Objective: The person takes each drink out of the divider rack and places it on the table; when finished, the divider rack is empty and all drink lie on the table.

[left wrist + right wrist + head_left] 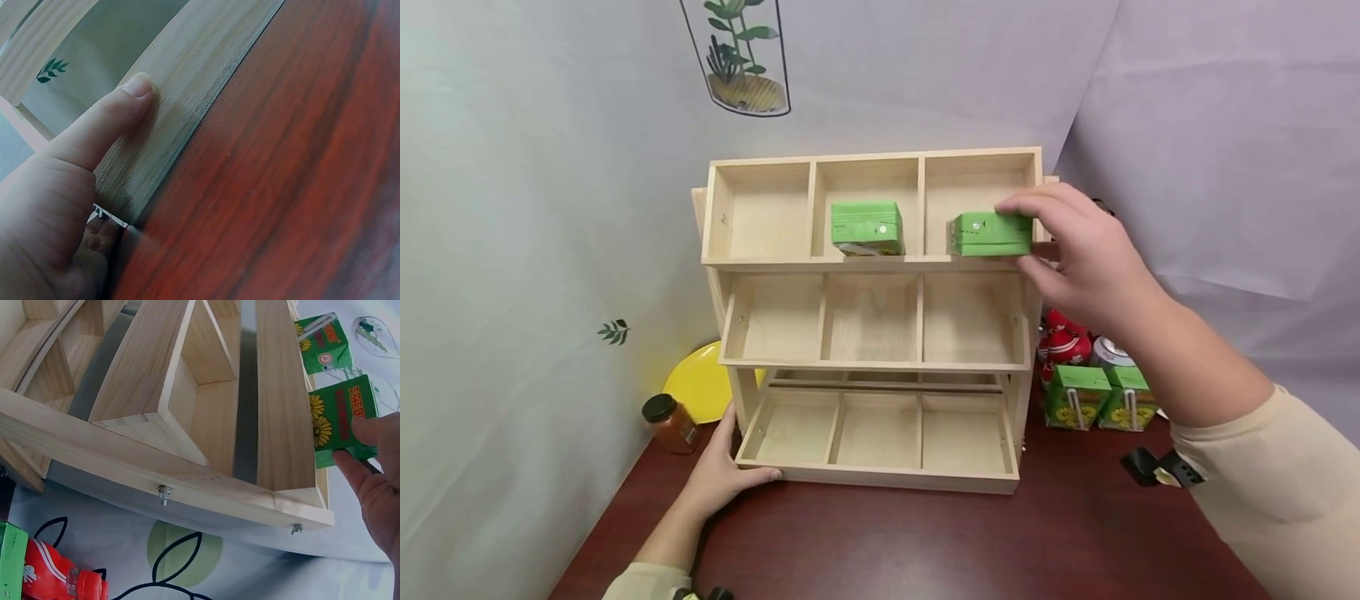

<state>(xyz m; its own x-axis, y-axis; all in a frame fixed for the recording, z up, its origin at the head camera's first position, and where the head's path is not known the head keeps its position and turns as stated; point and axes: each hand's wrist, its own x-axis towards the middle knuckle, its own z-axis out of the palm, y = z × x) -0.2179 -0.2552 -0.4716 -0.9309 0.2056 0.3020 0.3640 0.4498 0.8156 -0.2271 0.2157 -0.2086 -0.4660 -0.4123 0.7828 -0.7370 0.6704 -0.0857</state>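
A three-tier wooden display rack [872, 477], each tier split into three compartments, stands on the table. My right hand [1086, 254] pinches a green juice carton [996, 235] between thumb and fingers in the top tier's right compartment. In the right wrist view, yellow flowers show on that carton [340, 419], with the right hand [378, 469] at its end. A second green carton [867, 227] sits in the top middle compartment. At the rack's lower left corner, my left hand [718, 471] grips the frame; its thumb [119, 109] presses the front board [169, 81].
Right of the rack stand two more green cartons [1077, 398] with straws, a silver-topped can [1111, 352] and red bottles [1066, 342]. On the left are a yellow plate [700, 383] and a dark-lidded jar [670, 423]. Cloth walls [550, 208] enclose the dark red table [880, 542].
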